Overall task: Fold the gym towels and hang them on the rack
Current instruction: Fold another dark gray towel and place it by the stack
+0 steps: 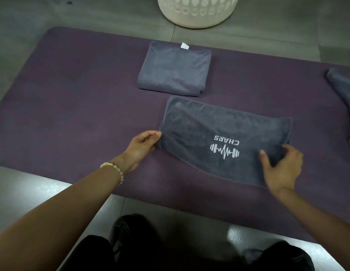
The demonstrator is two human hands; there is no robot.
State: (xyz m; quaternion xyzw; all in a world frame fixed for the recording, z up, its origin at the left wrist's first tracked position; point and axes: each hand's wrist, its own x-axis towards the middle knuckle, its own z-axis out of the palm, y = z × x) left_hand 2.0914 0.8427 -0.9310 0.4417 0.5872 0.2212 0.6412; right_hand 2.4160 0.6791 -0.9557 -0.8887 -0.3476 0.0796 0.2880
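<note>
Dark-clothed knees (92,253) are seen at 6 o'clock, closest to the lens, on a grey tiled floor (33,26). Beyond them a purple exercise mat (72,104) is spread. At its centre a grey printed towel (225,122) is laid as a long band, with its white dumbbell logo (225,148) upside down to the viewer.

The towel's 9 o'clock end is pinched by the left grip (142,145), and a beaded bracelet (113,169) is worn on that wrist. Its 3 o'clock end is clasped by the right grip (281,167), with the fingers curled round the cloth.

A folding step is judged to be in hand, with the band not yet folded crosswise. For the next move, one end would need to be lifted and carried over to meet the other, with the edges kept square.

At 12 o'clock from this towel a folded towel (174,71) is set, with a white tag showing. At 3 o'clock a third towel (344,89) is cut off by the frame and is probably unfolded. A cream laundry basket (197,12) is stood on the floor at the far 12 o'clock. No rack is seen.
</note>
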